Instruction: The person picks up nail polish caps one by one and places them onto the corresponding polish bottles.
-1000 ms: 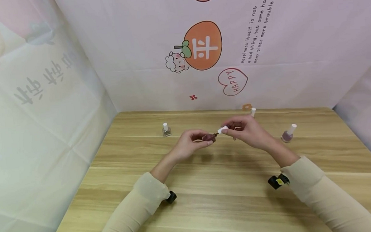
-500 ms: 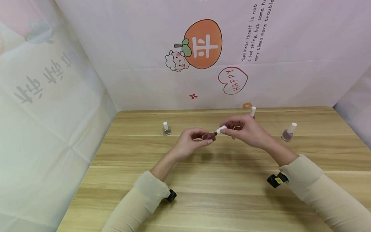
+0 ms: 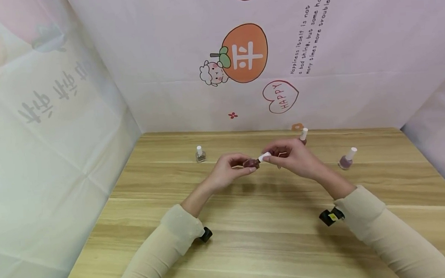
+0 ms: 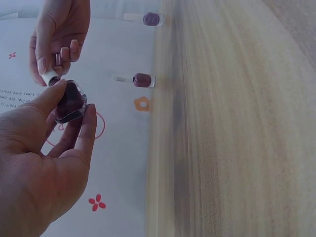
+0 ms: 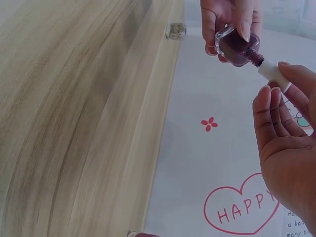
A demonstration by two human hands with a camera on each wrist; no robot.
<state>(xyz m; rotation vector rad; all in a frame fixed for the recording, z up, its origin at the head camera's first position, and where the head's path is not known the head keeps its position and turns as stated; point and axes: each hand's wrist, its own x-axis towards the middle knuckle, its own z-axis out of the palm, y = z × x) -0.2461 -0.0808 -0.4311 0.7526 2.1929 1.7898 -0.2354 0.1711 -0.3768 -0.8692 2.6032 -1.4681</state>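
Note:
Between thumb and fingers my left hand (image 3: 223, 172) holds a dark red nail polish bottle (image 4: 72, 102) above the table, tilted with its neck toward the right. My right hand (image 3: 295, 157) pinches the bottle's white cap (image 5: 273, 75) between thumb and fingers. In the right wrist view the cap sits at the mouth of the threaded neck (image 5: 255, 57), and part of the thread still shows. Whether the cap is engaged on the thread I cannot tell. The brush is hidden.
On the wooden table (image 3: 230, 250) a clear bottle with a white cap (image 3: 200, 154) stands at the back left. A mauve polish bottle (image 3: 346, 161) stands on the right. Behind my right hand is another white-capped bottle (image 3: 303, 136), partly hidden. A printed cloth (image 3: 173, 103) hangs behind.
The white cap has moved left toward the bottle, and the gap at the neck has narrowed. My left hand with the bottle has stayed almost in place.

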